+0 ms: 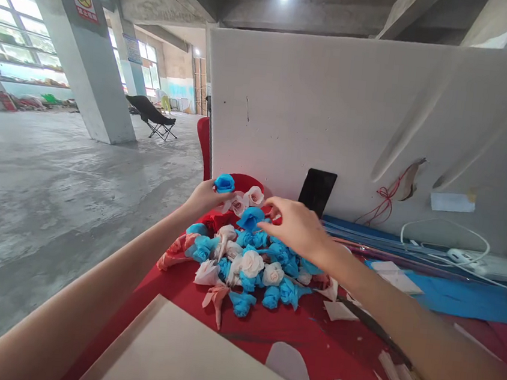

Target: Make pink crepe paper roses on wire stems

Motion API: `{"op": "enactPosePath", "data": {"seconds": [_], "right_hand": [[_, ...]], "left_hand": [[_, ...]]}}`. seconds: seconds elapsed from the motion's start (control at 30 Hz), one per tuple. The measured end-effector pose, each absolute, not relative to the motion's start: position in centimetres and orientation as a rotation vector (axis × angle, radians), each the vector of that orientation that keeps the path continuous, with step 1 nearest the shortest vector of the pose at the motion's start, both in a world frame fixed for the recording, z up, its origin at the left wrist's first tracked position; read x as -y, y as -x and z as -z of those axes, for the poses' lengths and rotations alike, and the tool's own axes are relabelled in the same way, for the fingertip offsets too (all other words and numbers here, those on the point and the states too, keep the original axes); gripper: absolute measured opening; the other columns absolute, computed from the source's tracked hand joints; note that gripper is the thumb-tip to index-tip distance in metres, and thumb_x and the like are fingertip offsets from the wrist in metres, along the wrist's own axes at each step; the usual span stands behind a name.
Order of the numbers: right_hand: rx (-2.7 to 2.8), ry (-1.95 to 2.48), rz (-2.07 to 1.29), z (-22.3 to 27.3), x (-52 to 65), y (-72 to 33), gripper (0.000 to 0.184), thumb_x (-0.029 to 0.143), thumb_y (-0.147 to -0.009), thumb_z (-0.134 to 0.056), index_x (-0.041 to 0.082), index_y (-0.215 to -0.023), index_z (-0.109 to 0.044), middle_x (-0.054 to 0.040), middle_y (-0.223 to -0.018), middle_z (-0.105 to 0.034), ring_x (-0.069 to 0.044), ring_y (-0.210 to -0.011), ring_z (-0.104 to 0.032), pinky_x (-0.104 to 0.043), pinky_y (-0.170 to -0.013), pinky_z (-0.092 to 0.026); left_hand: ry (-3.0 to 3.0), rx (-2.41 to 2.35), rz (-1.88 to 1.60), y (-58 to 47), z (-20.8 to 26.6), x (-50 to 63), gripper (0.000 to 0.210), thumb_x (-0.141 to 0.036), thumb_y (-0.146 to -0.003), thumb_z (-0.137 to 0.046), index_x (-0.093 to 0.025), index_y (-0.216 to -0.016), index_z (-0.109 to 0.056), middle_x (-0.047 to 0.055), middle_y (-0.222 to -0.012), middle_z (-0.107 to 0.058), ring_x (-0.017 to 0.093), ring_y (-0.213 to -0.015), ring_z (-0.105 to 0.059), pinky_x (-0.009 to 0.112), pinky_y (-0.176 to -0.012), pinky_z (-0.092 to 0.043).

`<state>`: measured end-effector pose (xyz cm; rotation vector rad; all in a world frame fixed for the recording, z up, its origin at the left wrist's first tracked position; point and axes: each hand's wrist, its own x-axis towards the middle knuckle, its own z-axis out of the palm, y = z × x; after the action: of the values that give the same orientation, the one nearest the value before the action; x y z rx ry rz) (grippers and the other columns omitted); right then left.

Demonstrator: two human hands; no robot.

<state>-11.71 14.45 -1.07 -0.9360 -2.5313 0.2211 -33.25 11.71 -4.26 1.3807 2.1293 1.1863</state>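
Note:
At the far end of the red-covered table, my left hand (208,198) is closed around a blue paper flower (224,183). Two pale pink paper flowers (255,196) show beside its fingertips; whether they are held too is unclear. My right hand (298,222) reaches over the pile, thumb and fingers curved but apart, with nothing visible between them. Its thumb tip is close to another blue paper flower (250,218); I cannot tell if they touch. Below both hands lies a heap of blue, white and pink paper flowers, among them a white rose (252,263).
A pale board (191,353) lies in front, beside cut paper petals (289,363). A dark phone (318,191) leans on the white panel (334,114). Blue paper (464,297), scraps and a power strip (490,263) with cable are at right. A red chair (204,145) stands behind.

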Motion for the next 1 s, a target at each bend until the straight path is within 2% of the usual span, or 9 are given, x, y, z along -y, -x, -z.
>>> {"op": "enactPosePath", "data": {"seconds": [0.03,0.07,0.2,0.43,0.53,0.67,0.8,1.0], "right_hand": [[2.527,0.906,-0.235,1.5,-14.5,12.9,0.041,0.034,-0.070,-0.065,0.024,-0.109,-0.058,-0.0018,-0.098,-0.065,-0.018,-0.085,-0.059,-0.023,-0.059,-0.036],[2.516,0.893,-0.254,1.9,-14.7,13.8,0.040,0.031,-0.070,-0.064,0.023,-0.109,-0.058,-0.0026,-0.096,-0.066,-0.020,-0.086,-0.059,-0.024,-0.059,-0.036],[2.418,0.877,-0.355,2.5,-16.1,15.1,0.019,0.025,-0.075,-0.055,0.019,-0.090,-0.066,-0.0041,-0.076,-0.066,-0.020,-0.075,-0.060,-0.026,-0.058,-0.038],[2.149,0.751,-0.608,-0.7,-17.2,11.7,0.011,0.022,-0.075,-0.055,0.015,-0.076,-0.064,-0.0028,-0.072,-0.066,-0.014,-0.067,-0.060,-0.023,-0.061,-0.044],[2.041,0.740,-0.685,-2.5,-16.9,9.8,0.013,0.023,-0.075,-0.056,0.014,-0.078,-0.064,-0.0029,-0.070,-0.065,-0.011,-0.060,-0.057,-0.021,-0.053,-0.042],[1.843,0.754,-0.872,-3.8,-16.8,8.5,0.009,0.022,-0.074,-0.059,0.013,-0.074,-0.064,-0.0003,-0.059,-0.058,-0.006,-0.047,-0.045,-0.017,-0.041,-0.033],[1.766,0.701,-1.008,-3.4,-17.2,9.0,0.007,0.019,-0.073,-0.061,0.013,-0.074,-0.063,0.0006,-0.056,-0.055,-0.005,-0.046,-0.044,-0.017,-0.039,-0.032],[1.754,0.620,-1.024,-2.7,-17.1,10.2,0.005,0.017,-0.076,-0.060,0.012,-0.075,-0.062,0.0027,-0.054,-0.054,-0.003,-0.044,-0.042,-0.015,-0.040,-0.033]], "left_hand": [[-1.388,-2.128,-1.178,33.2,4.2,-11.7,0.031,-0.032,-0.085,-0.052,-0.014,-0.112,-0.053,0.008,-0.112,-0.056,0.021,-0.095,-0.057,0.041,-0.079,-0.050],[-1.396,-2.126,-1.172,33.1,4.2,-11.7,0.031,-0.031,-0.085,-0.052,-0.014,-0.112,-0.053,0.008,-0.112,-0.056,0.021,-0.095,-0.057,0.040,-0.079,-0.050],[-1.431,-2.135,-1.170,33.0,4.2,-11.6,0.032,-0.032,-0.085,-0.052,-0.014,-0.111,-0.053,0.007,-0.112,-0.056,0.021,-0.095,-0.057,0.041,-0.079,-0.049],[-1.481,-2.128,-1.161,33.3,4.3,-11.5,0.031,-0.032,-0.085,-0.052,-0.014,-0.110,-0.054,0.007,-0.111,-0.057,0.021,-0.095,-0.058,0.040,-0.079,-0.050],[-1.501,-2.123,-1.153,33.3,4.5,-11.6,0.031,-0.032,-0.085,-0.052,-0.014,-0.110,-0.054,0.007,-0.110,-0.057,0.021,-0.094,-0.058,0.040,-0.079,-0.050],[-1.537,-2.111,-1.144,33.1,4.5,-11.7,0.030,-0.032,-0.085,-0.053,-0.014,-0.108,-0.055,0.007,-0.108,-0.058,0.020,-0.093,-0.058,0.040,-0.078,-0.050],[-1.571,-2.068,-1.156,32.7,4.4,-11.6,0.026,-0.031,-0.085,-0.053,-0.013,-0.104,-0.056,0.006,-0.102,-0.060,0.018,-0.087,-0.059,0.037,-0.075,-0.051],[-1.603,-2.040,-1.175,32.2,4.2,-11.4,0.020,-0.030,-0.082,-0.057,-0.012,-0.090,-0.059,0.002,-0.083,-0.061,0.014,-0.074,-0.059,0.031,-0.067,-0.050]]}}
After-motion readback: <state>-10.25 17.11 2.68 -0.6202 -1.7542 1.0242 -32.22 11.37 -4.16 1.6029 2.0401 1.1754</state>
